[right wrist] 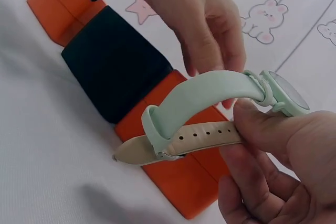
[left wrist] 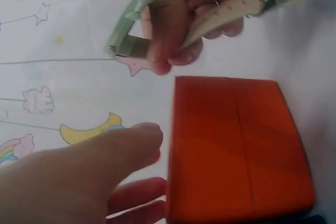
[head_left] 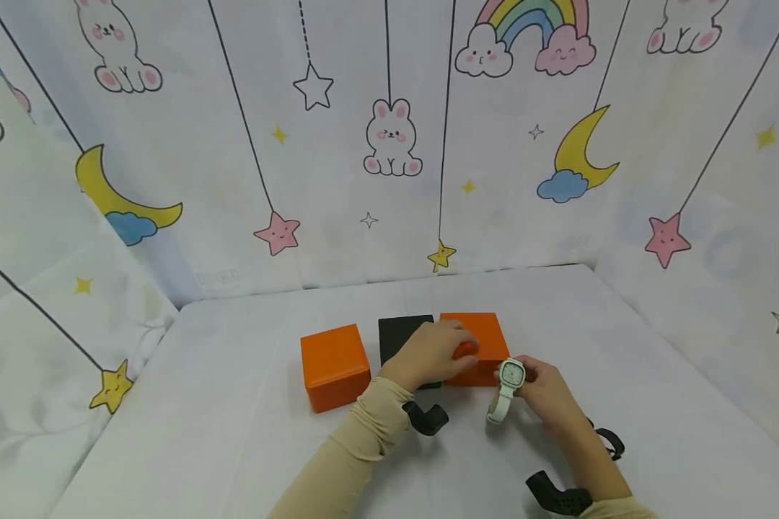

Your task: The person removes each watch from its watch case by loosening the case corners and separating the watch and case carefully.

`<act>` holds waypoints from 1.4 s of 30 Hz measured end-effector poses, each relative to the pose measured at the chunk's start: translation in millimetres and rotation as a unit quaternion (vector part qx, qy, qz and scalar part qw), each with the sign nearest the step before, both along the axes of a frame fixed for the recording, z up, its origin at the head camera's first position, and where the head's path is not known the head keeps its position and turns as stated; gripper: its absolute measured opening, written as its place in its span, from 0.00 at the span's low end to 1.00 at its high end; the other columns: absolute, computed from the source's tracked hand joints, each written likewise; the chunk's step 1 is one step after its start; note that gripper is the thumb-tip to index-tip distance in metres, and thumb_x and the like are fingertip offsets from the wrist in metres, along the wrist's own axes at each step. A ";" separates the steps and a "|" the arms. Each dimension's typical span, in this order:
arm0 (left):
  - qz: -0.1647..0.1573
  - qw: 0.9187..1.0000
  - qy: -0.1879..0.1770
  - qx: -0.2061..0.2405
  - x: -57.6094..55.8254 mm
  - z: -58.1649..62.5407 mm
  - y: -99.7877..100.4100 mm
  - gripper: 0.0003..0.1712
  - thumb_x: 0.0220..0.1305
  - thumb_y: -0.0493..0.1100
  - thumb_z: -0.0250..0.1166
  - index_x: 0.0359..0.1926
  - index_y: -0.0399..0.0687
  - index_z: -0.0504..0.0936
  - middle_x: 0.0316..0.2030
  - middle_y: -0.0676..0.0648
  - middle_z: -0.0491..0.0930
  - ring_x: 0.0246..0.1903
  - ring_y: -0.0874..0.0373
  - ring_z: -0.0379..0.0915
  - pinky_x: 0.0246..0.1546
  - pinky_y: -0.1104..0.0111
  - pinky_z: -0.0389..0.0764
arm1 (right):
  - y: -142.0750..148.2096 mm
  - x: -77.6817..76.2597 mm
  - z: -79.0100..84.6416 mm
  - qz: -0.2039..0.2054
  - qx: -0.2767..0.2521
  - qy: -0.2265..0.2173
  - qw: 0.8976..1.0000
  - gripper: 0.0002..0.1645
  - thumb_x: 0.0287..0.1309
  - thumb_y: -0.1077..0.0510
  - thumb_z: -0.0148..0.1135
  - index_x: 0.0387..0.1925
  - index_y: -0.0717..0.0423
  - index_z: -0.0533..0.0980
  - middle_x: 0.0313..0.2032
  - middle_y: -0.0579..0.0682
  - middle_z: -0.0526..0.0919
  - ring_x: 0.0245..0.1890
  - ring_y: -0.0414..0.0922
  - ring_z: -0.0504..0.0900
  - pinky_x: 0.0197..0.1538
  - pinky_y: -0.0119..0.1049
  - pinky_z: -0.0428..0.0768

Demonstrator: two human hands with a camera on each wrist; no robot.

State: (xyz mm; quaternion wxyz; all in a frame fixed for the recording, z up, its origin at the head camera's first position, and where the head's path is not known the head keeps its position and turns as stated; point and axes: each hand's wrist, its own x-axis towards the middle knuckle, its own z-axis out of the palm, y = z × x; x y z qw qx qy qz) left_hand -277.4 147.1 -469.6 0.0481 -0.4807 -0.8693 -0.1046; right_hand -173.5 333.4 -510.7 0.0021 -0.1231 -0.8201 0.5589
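In the head view my right hand [head_left: 547,393] holds a mint-green wristwatch [head_left: 511,373] with a squarish face. The right wrist view shows the watch strap [right wrist: 205,95] fastened in a loop, its beige inner side pinched between thumb and fingers. My left hand [head_left: 431,353] reaches over the right-hand orange box [head_left: 493,335], fingers loosely bent. Seen from the left wrist, the fingers of this hand [left wrist: 100,169] lie beside the edge of the orange box [left wrist: 236,145], the thumb apart from it. Whether the fingertips touch the box is hard to tell.
A black box [head_left: 399,333] stands directly left of that orange box, partly behind my left hand. Farther left sits another orange box [head_left: 334,360]. All stand on a white-covered table [head_left: 234,404], with a printed cloth wall [head_left: 337,166] behind.
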 end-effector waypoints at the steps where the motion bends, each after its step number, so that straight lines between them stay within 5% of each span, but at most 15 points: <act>1: 0.001 1.000 0.004 -0.003 0.6 0.9 0.7 0.15 0.65 0.56 0.59 0.49 0.61 0.82 0.44 0.58 0.79 0.40 0.65 0.74 0.41 0.75 0.75 | 0.5 0.8 0.3 0.000 -0.001 0.002 1.000 0.22 0.58 0.51 0.64 0.50 0.61 0.75 0.44 0.50 0.81 0.46 0.44 0.74 0.45 0.33 0.75; 4: -0.011 1.000 -0.002 0.000 3.6 2.9 3.5 0.16 0.65 0.57 0.59 0.50 0.62 0.82 0.44 0.58 0.79 0.40 0.66 0.74 0.41 0.76 0.75 | 0.2 4.0 0.6 0.000 -0.002 0.007 1.000 0.19 0.59 0.58 0.62 0.50 0.62 0.74 0.45 0.52 0.81 0.44 0.43 0.76 0.44 0.32 0.77; 6: -0.032 0.999 -0.039 0.020 8.0 5.2 6.0 0.20 0.65 0.59 0.58 0.54 0.61 0.80 0.47 0.57 0.78 0.43 0.66 0.74 0.44 0.76 0.75 | -1.0 6.3 0.4 0.001 0.006 0.012 1.000 0.18 0.58 0.62 0.60 0.50 0.63 0.74 0.45 0.53 0.82 0.43 0.42 0.77 0.43 0.32 0.78; 11: -0.100 0.981 -0.155 0.056 20.0 9.3 10.9 0.30 0.64 0.59 0.59 0.63 0.54 0.71 0.53 0.54 0.77 0.51 0.65 0.72 0.54 0.76 0.72 | -5.8 10.9 1.3 0.005 0.042 0.018 0.999 0.15 0.57 0.62 0.60 0.47 0.62 0.75 0.45 0.55 0.82 0.43 0.44 0.78 0.43 0.33 0.77; 18: -0.113 0.964 -0.217 0.105 19.1 2.8 7.9 0.23 0.60 0.53 0.66 0.55 0.54 0.78 0.44 0.58 0.80 0.42 0.70 0.74 0.47 0.80 0.74 | -9.3 15.6 9.2 0.046 0.043 0.031 0.997 0.17 0.58 0.62 0.60 0.49 0.63 0.77 0.45 0.55 0.84 0.44 0.45 0.80 0.46 0.35 0.77; 22: -0.095 0.946 -0.273 0.147 15.6 0.8 4.3 0.18 0.56 0.52 0.69 0.47 0.56 0.80 0.35 0.59 0.80 0.35 0.70 0.73 0.39 0.80 0.76 | -3.1 16.4 16.9 0.117 -0.011 0.026 0.993 0.21 0.63 0.54 0.59 0.53 0.62 0.76 0.49 0.52 0.82 0.48 0.43 0.78 0.52 0.36 0.75; 27: -0.056 0.936 -0.292 0.191 14.7 4.5 3.9 0.15 0.52 0.53 0.72 0.40 0.56 0.82 0.31 0.58 0.79 0.32 0.68 0.74 0.35 0.77 0.77 | 11.7 15.2 28.1 0.219 -0.053 0.049 0.973 0.24 0.70 0.51 0.48 0.58 0.65 0.71 0.50 0.58 0.79 0.47 0.43 0.80 0.52 0.36 0.77; 33: 0.031 0.902 -0.364 0.231 22.6 2.1 11.0 0.14 0.51 0.54 0.73 0.35 0.54 0.84 0.28 0.57 0.81 0.29 0.65 0.74 0.29 0.73 0.76 | 27.3 31.0 38.3 0.216 0.032 0.037 0.975 0.28 0.68 0.50 0.52 0.64 0.60 0.66 0.57 0.59 0.74 0.46 0.35 0.78 0.47 0.30 0.77; 36: 0.053 0.885 -0.409 0.216 30.9 -3.7 16.6 0.12 0.50 0.53 0.73 0.32 0.54 0.85 0.25 0.56 0.81 0.27 0.63 0.75 0.27 0.72 0.75 | 32.2 42.0 41.9 0.223 0.073 0.025 0.972 0.31 0.63 0.50 0.58 0.64 0.59 0.67 0.49 0.57 0.78 0.40 0.37 0.79 0.41 0.30 0.78; 42: 0.059 0.873 -0.452 0.172 50.0 -18.9 29.0 0.08 0.57 0.47 0.69 0.32 0.48 0.87 0.23 0.55 0.82 0.25 0.62 0.80 0.27 0.74 0.78 | 32.2 60.7 47.2 0.233 0.119 -0.009 0.965 0.37 0.58 0.50 0.64 0.64 0.62 0.66 0.35 0.50 0.80 0.31 0.38 0.79 0.33 0.29 0.77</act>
